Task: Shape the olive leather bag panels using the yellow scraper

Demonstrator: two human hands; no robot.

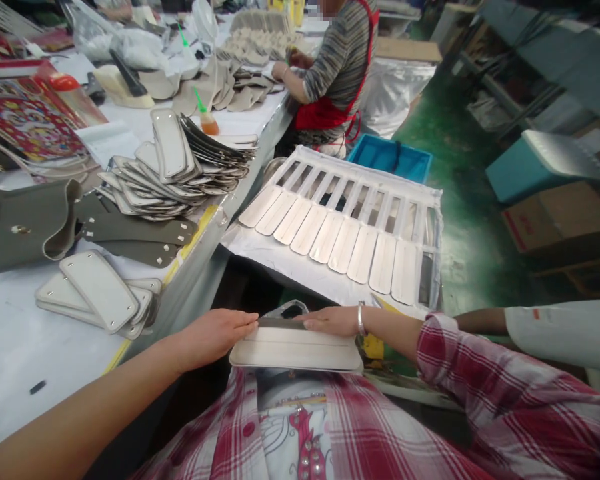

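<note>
Close to my body, an oblong cream panel (296, 352) with rounded corners and a dark far edge is held between my two hands. My left hand (220, 335) grips its left end, fingertips on the dark edge. On the right, my right hand (333, 321) lies along the same edge, fingers pointing left; its thumb and underside are partly hidden. Just beyond the panel, a curved, shiny loop (284, 308) shows. Ahead stands a slatted rack (300, 273) with a row of similar cream strips (320, 235) side by side.
On the left table lie a small stack of pale panels (97, 290), a larger pile (167, 170), a grey bag piece (25, 223) and a green-tipped glue bottle (207, 120). A co-worker (337, 73) sits beyond. Blue bin (390, 159) and cardboard box (563, 217) stand on the floor.
</note>
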